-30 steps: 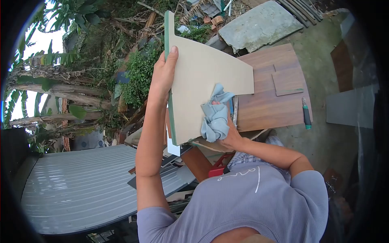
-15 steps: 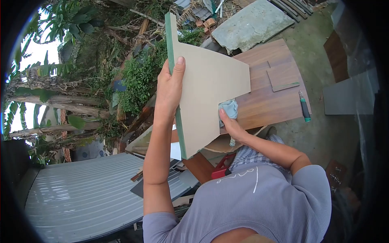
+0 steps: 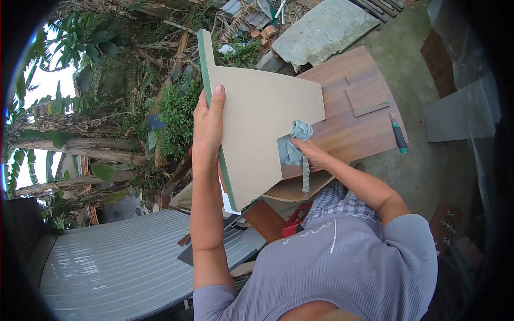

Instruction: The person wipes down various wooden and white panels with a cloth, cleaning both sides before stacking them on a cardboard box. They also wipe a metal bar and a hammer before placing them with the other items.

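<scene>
My left hand (image 3: 209, 123) grips a beige board (image 3: 262, 101) by its green edge, with the thumb lying on the flat face. The board is tilted up and has a stepped, cut-out outline. A crumpled light blue cloth (image 3: 292, 152) is in my right hand (image 3: 310, 151), at the notch on the board's near right side. One twisted end of the cloth dangles below the hand. Behind the board lies a brown wood-grain tabletop (image 3: 342, 136), bearing a small wood-grain piece (image 3: 368, 96) and a green-and-black utility knife (image 3: 399, 136).
A rough concrete slab (image 3: 324, 32) lies beyond the tabletop. Corrugated metal sheeting (image 3: 118, 262) spreads at lower left, near a red-handled tool (image 3: 293, 222). Plants (image 3: 184, 112) grow on the left. A grey panel (image 3: 452, 120) and plastic sheeting stand at right.
The board has shifted left and slightly down in view. My right hand has drawn back a little from the board's notch, and more of the cloth shows.
</scene>
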`<state>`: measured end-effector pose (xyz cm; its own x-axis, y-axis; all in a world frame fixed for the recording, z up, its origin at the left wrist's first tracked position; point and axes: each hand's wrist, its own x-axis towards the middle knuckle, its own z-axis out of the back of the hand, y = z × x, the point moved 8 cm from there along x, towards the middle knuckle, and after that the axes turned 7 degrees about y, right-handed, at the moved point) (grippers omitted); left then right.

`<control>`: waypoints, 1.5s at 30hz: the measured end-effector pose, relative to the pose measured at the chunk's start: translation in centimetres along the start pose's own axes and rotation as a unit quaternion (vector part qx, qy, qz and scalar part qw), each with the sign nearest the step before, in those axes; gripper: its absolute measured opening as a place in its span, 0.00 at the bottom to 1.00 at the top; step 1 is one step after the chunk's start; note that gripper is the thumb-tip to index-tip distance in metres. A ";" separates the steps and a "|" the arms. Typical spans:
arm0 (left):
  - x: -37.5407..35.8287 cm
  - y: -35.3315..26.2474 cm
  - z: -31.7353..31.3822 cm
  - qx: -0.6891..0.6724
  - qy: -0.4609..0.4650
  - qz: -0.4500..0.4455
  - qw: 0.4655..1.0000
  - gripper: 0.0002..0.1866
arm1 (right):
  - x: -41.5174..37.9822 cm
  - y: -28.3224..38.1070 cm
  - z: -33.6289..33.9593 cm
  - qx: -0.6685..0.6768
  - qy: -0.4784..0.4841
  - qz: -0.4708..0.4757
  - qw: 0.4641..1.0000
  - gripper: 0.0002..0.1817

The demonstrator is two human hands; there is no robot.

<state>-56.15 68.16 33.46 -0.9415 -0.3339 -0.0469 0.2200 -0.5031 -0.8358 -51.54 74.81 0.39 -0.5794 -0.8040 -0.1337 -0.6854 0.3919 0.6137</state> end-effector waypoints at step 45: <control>-4.4 3.1 2.9 0.072 0.065 0.029 0.995 0.16 | -4.8 11.5 18.5 -0.483 -0.320 0.069 0.812 0.22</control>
<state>-50.58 65.77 32.61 -0.9489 -0.2644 -0.1721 0.3013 -0.5980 -0.7427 -64.77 91.48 -6.35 -0.9438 -0.2637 -0.1993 -0.1080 -0.3238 0.9399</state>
